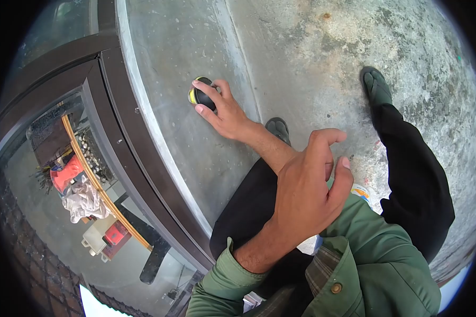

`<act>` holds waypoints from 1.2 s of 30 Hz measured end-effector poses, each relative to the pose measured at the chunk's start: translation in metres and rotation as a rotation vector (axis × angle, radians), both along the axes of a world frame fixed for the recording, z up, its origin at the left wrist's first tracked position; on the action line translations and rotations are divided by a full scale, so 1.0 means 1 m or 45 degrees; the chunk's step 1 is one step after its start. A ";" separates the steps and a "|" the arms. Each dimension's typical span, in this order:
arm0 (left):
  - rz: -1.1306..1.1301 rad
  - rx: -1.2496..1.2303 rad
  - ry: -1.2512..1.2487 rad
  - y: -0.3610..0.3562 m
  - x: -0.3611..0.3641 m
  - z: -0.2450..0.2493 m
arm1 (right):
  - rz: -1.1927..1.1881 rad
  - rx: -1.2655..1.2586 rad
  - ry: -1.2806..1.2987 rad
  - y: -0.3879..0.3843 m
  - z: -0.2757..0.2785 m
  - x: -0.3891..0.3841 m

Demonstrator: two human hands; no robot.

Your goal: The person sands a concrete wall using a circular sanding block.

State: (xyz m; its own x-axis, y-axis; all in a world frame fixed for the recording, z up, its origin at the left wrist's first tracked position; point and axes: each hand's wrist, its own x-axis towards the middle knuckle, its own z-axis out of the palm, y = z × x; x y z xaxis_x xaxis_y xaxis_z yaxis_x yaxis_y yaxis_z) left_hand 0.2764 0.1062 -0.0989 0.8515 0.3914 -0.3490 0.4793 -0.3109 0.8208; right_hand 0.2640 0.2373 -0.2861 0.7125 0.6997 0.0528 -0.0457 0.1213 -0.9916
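My right hand point(225, 113) reaches out over the concrete floor beside the door frame. Its fingers and thumb are closed around a small black can point(205, 99) with a yellow band, seen from above; its lower part is hidden. Nearer to me, my left hand point(309, 187) is raised in front of my right forearm, with nothing in it. The left index finger is bent and stands apart from the thumb; the other fingers are curled and partly hidden. A white object with an orange and blue print point(361, 192) shows partly behind the left hand.
On the left runs a brown door frame point(143, 158) with glass panes. Through the glass show a crumpled white cloth point(83, 201), a red item point(67, 173) and a white and red box point(98, 238). My feet in dark sandals point(376, 87) stand on the concrete floor point(312, 79).
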 end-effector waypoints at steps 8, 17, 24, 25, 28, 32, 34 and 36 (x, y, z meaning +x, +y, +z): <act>0.029 0.086 0.057 0.007 0.001 -0.022 | -0.024 -0.007 0.057 0.000 -0.004 -0.002; 0.037 0.066 0.070 0.015 0.010 -0.036 | -0.025 -0.005 0.019 -0.004 -0.013 -0.006; 0.034 0.071 0.131 0.020 0.015 -0.038 | 0.016 0.021 0.112 -0.003 -0.015 -0.010; 0.037 0.052 0.136 0.018 0.012 -0.037 | 0.028 0.013 0.122 -0.006 -0.017 -0.014; 0.045 0.077 0.148 0.019 0.014 -0.035 | -0.067 -0.198 0.425 0.009 -0.035 0.003; 0.024 0.073 0.152 0.013 0.006 -0.035 | -0.037 0.035 0.177 0.009 -0.005 -0.008; -0.003 0.073 0.047 0.009 0.007 -0.036 | -0.018 0.088 0.096 0.002 0.003 -0.002; 0.004 0.086 0.077 0.009 0.004 -0.036 | -0.118 0.062 0.035 0.013 -0.011 0.009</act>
State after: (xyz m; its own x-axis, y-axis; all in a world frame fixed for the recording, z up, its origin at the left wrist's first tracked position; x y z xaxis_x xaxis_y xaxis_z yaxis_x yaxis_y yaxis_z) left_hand 0.2807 0.1156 -0.1353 0.8285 0.4183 -0.3724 0.5283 -0.3630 0.7675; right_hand 0.2728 0.2500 -0.2975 0.7757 0.6277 0.0651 -0.0588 0.1746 -0.9829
